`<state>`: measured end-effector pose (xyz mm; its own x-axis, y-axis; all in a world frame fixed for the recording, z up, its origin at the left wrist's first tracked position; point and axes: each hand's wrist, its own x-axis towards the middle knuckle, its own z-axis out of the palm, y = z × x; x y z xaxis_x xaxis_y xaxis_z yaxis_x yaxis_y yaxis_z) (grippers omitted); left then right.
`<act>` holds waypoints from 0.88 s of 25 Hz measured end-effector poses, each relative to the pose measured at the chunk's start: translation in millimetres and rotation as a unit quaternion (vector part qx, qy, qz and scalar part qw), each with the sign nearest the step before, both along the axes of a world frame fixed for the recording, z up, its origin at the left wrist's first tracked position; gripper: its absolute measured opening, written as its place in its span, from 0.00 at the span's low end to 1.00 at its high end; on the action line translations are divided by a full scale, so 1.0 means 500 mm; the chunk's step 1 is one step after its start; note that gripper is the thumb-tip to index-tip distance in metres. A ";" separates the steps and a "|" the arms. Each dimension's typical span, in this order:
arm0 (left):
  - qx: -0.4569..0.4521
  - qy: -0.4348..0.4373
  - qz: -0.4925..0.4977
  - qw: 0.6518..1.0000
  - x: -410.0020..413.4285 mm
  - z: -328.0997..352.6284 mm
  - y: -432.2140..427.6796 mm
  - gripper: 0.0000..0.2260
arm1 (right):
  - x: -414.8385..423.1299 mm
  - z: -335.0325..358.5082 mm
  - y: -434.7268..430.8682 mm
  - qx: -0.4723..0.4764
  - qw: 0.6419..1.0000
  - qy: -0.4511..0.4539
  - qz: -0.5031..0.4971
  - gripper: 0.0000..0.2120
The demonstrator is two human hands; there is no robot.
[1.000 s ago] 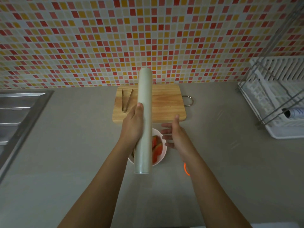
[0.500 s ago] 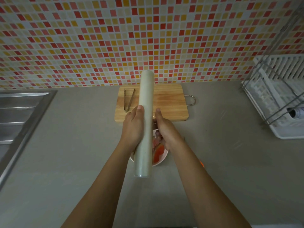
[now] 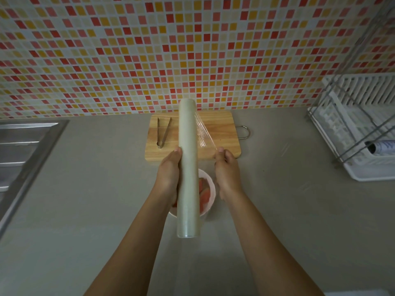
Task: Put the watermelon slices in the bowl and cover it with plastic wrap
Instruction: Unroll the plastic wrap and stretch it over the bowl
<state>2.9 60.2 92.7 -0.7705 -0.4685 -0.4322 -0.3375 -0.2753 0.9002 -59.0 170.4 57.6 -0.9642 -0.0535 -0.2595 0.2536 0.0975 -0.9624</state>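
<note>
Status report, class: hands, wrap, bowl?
Left hand grips wrap roll. Right hand pinches film edge. Bowl holds watermelon slices, uncovered. Tongs on cutting board, apart.

A second ago the right hand (image 3: 227,169) is open, near the roll of plastic wrap (image 3: 188,167) but not touching it. Half a second ago it touches the roll. Now it sits a bit more to the right and pinches the edge of a thin clear sheet (image 3: 204,133). The sheet is new. It stretches from the far part of the roll to the fingertips (image 3: 220,149), over the wooden board (image 3: 222,127). More of the bowl (image 3: 210,184) shows than half a second ago.
</note>
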 end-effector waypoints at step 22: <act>-0.058 -0.040 0.010 0.997 0.032 -0.040 0.015 0.21 | -0.012 -0.045 0.015 0.057 0.998 -0.007 0.016 0.18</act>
